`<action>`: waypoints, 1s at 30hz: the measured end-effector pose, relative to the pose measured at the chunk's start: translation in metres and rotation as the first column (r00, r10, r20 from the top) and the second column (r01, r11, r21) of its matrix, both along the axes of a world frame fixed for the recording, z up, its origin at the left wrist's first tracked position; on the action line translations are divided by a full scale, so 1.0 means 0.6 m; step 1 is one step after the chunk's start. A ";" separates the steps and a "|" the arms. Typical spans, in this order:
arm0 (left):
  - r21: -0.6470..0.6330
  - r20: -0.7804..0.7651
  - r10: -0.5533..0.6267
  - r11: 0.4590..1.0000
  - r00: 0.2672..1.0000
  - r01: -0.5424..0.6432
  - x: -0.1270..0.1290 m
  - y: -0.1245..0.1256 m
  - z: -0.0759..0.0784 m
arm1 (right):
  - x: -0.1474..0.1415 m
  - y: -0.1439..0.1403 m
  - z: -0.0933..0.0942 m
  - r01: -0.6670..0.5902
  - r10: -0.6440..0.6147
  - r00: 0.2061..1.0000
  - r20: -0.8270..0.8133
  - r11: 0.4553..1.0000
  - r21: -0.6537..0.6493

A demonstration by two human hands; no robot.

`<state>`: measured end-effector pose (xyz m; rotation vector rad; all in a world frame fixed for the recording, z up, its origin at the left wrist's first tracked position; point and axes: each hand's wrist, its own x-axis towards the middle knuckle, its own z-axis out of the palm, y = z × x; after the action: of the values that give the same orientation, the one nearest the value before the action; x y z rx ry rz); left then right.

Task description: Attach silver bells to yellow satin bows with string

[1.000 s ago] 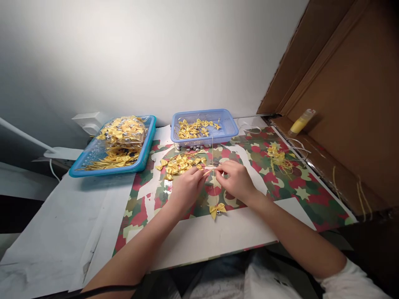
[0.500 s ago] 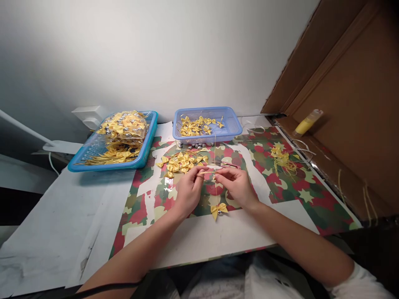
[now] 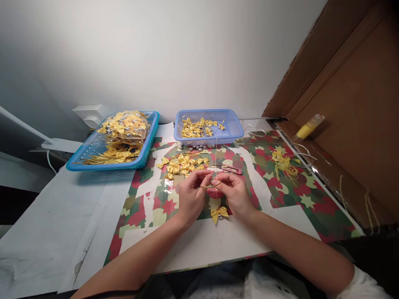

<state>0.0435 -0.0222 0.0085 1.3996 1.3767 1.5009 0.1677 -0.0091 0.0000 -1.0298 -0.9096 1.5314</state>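
Camouflage-print mat [image 3: 289, 195]: left hand [image 3: 190, 197], right hand [image 3: 234, 194] fingertips together, each grip pinched shut on gold cord [image 3: 210, 185]

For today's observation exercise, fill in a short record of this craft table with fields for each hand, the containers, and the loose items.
left hand: left hand pinches one end of a thin gold cord
right hand: right hand pinches the other end, so the cord loops between them
nearest item: yellow bow on the mat just below the hands
containers: teal tray with bagged bows; blue basket with loose bows
loose items: bow pile; pink snips; yellow thread scraps
surface: camouflage star mat
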 end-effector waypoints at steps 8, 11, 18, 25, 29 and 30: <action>-0.059 0.118 -0.003 0.998 0.993 0.010 -0.004 0.000 -0.004 | 0.011 0.002 0.018 -0.089 0.070 0.986 0.150 0.988 0.127; -0.076 0.135 0.005 0.997 0.991 0.005 -0.005 0.001 -0.005 | 0.041 0.028 0.024 -0.191 0.086 0.918 0.386 0.951 0.242; -0.141 0.176 0.012 0.990 0.984 0.013 -0.006 0.000 -0.002 | 0.096 0.096 -0.008 -0.290 -0.252 0.157 0.955 0.913 0.288; -0.302 0.362 0.018 0.948 0.932 0.099 -0.007 0.011 -0.011 | 0.106 0.099 0.005 -0.256 -0.099 -0.050 0.994 0.963 0.083; -0.367 0.459 0.040 0.918 0.887 0.149 -0.006 0.016 -0.013 | 0.145 0.113 0.010 -0.042 -0.117 0.092 0.989 0.992 0.121; -0.369 0.462 0.039 0.917 0.886 0.152 -0.006 0.016 -0.013 | 0.151 0.114 0.009 -0.004 -0.165 0.154 0.974 0.986 0.168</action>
<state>0.0399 -0.0127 0.0007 0.7566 1.2284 1.3082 0.2586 0.0594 0.0054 -2.0176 -1.7818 0.4243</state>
